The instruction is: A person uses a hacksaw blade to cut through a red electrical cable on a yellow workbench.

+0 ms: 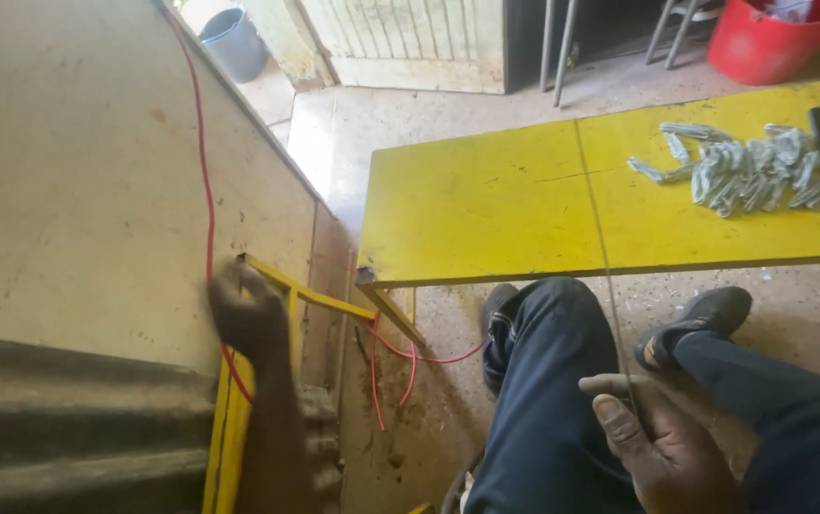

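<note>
Near the left wall, left hand (248,319) pinches the red wire (206,190) taut; right hand (662,443), half-curled on the lap, grips a thin wire (610,295) running from the yellow bench (486,209).

1. The surface (524,205) spans the centre and right of the frame, with a pile of metal pieces (748,171) on its right part.
2. A bucket (767,38) stands behind it, upper right.
3. The wall (77,190) fills the left, with a cable (206,181) running down it.
4. The legs (562,400) lie below the surface, lower right.
</note>
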